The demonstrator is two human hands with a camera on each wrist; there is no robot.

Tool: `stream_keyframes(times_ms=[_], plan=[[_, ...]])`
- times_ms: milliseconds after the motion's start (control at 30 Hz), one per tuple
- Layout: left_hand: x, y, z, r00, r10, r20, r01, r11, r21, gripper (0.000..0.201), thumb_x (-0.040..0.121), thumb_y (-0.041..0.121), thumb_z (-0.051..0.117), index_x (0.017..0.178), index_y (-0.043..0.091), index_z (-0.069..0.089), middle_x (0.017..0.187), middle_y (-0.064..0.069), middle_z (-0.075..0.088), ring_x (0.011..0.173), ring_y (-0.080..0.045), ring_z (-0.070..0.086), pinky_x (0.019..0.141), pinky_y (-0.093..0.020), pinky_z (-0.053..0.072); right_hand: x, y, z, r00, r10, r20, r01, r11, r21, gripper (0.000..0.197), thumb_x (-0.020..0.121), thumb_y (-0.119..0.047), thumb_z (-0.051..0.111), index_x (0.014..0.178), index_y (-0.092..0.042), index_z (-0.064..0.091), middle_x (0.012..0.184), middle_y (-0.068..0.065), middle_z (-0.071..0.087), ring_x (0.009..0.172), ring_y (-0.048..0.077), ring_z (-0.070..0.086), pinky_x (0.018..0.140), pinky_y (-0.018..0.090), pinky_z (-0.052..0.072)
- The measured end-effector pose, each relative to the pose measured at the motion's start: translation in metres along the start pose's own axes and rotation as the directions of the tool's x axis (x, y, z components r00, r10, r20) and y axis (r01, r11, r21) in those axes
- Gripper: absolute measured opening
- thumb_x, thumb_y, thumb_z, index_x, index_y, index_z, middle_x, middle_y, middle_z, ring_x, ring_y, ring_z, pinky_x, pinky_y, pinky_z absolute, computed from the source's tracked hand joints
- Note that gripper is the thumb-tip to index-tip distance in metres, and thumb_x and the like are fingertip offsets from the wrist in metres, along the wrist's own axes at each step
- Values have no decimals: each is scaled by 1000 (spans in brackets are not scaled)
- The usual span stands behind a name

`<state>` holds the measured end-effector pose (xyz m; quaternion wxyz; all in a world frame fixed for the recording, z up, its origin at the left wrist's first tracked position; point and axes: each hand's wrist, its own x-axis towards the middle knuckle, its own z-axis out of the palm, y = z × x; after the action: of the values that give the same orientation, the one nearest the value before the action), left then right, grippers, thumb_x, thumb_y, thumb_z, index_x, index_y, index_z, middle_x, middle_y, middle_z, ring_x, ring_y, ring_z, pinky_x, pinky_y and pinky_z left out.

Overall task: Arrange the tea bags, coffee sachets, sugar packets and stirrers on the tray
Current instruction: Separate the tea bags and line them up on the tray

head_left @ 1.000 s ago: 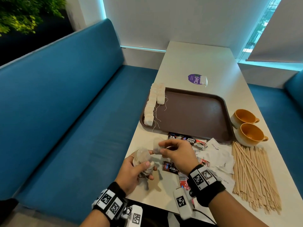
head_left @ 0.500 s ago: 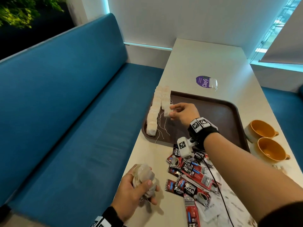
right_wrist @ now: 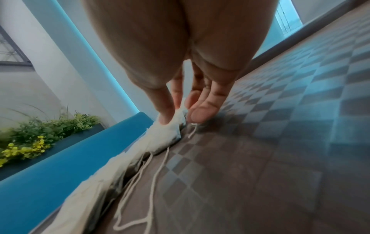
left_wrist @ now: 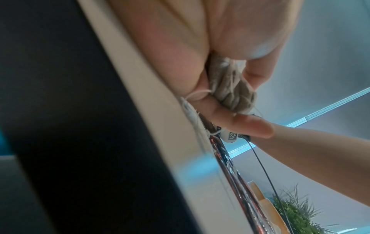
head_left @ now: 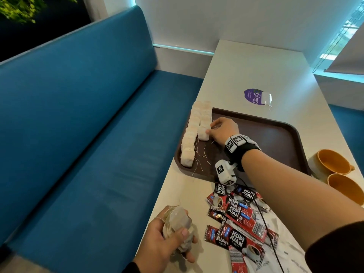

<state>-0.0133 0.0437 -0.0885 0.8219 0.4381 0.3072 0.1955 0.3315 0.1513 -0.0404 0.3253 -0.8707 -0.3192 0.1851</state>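
**Tea bag going down at the tray's left edge**

On the brown tray (head_left: pixel 275 138), the right hand (head_left: pixel 223 131) pinches a tea bag (head_left: pixel 203 133) ending the shorter row. The left hand (head_left: pixel 167 239), nearer the counter edge, clutches spare tea bags (head_left: pixel 177 219).

A white table (head_left: pixel 256 69) is standing beside a blue bench (head_left: pixel 82 134). Two orange cups (head_left: pixel 334 172) are sitting on the table's right side, touching each other. A purple sticker (head_left: pixel 253 96) is lying on the table further back. Green plants (head_left: pixel 17 8) are showing behind the bench's backrest.
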Motion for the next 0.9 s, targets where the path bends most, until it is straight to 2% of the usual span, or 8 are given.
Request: stream_keyframes(times_ms=[167,300,400,500,600,700,833,900], plan=[[-1,4,2,999,17,29,-17,1000,-9,45,73,17,86,112,12,66,99,-43,58,74,-47,67,58,-49,59,-3,-8,4,997,72,38,-70,996,-57,16,90,-13,69,105,-12,76,106,7,75,99,22,70,89,32,57],[-1,3,3,1000,16,0,-16,1000,1,58,70,20,87,118,5,60,98,-44,59,70,-44,68,56,-47,58,-5,-11,5,994,99,38,-99,995,-12,18,87,-8,64,97,-8,79,101,10,77,96,25,72,87,34,59],[0,3,4,999,38,4,-38,999,-19,58,70,19,87,119,3,58,98,-40,61,75,-46,68,54,-46,59,-10,-7,-1,992,120,35,-122,990,72,15,82,-15,70,96,-18,74,101,8,77,96,26,73,91,40,60],[1,0,3,997,75,-7,-75,997,-23,47,75,16,84,115,8,62,93,-26,67,84,-51,67,57,-49,59,-25,0,-15,997,73,19,-75,983,167,20,78,-20,75,93,-29,65,99,3,76,93,22,73,90,42,60],[2,-4,1,994,105,-37,-103,993,60,40,82,18,81,115,11,62,95,-27,69,88,-53,68,68,-55,56,-67,-3,-33,999,-5,33,-4,964,267,14,82,-19,75,91,-28,70,93,-2,74,86,17,72,86,42,62],[-1,-2,4,992,125,-22,-123,990,67,31,84,12,77,110,4,62,95,-32,69,85,-51,69,64,-51,59,-130,-4,-46,991,-78,111,38,945,323,9,88,-19,74,94,-26,74,87,-3,74,74,13,68,75,33,62],[-1,3,10,995,99,11,-99,995,-2,54,74,9,84,116,-9,55,102,-34,69,87,-49,70,59,-46,61,-206,3,-51,958,-141,248,48,937,345,9,90,-17,75,97,-23,75,88,-3,74,79,14,71,69,24,59],[0,3,11,997,79,-1,-79,997,3,56,73,5,83,120,-8,56,107,-33,70,89,-50,71,59,-46,61,-233,11,-45,947,-122,298,-7,917,399,11,90,-15,75,99,-21,75,91,-2,74,79,18,71,71,27,60]])
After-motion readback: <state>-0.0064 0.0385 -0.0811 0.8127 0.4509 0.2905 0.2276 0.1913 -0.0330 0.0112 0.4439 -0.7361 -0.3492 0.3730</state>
